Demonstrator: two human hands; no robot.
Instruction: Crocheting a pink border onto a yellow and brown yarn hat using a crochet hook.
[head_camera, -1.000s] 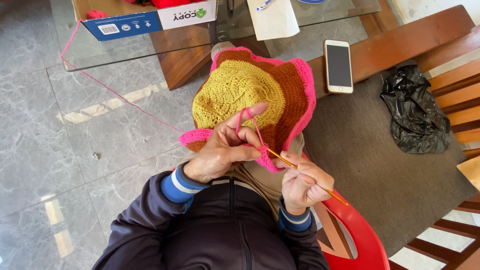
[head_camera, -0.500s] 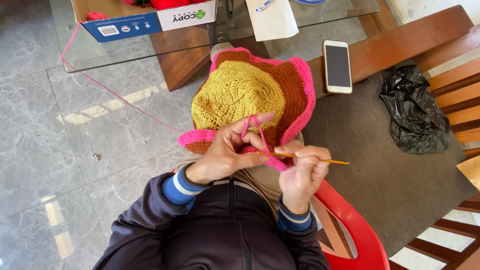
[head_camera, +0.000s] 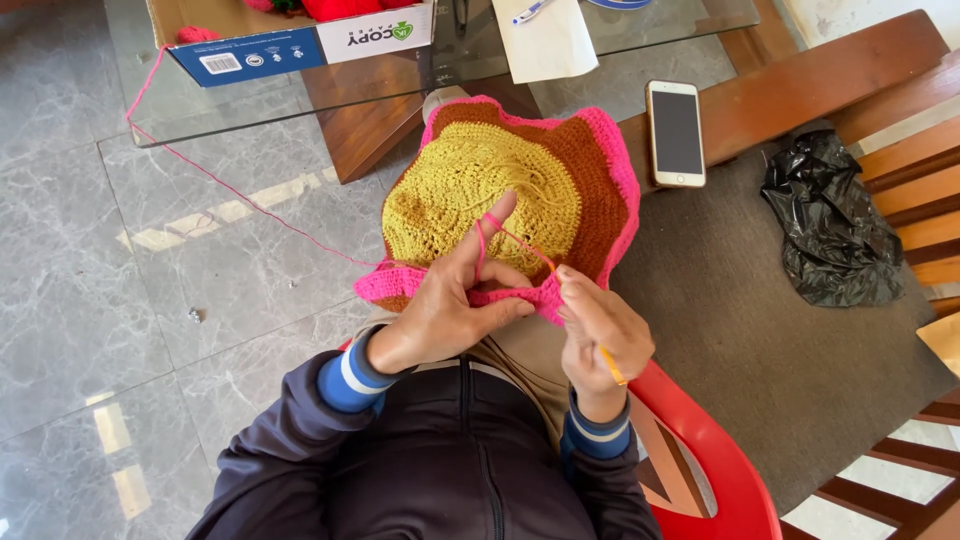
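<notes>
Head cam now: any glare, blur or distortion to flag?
Head view: daylight, sharp overall; pale reflections streak the marble floor and glass tabletop; slight wide-angle bend at the edges; left hand, right hand and crochet piece show no motion blur.

a home living room: marble floor (head_camera: 150, 300), glass table (head_camera: 300, 90), wooden bench (head_camera: 800, 90), grey rug (head_camera: 760, 340), red plastic chair (head_camera: 710, 460).
</notes>
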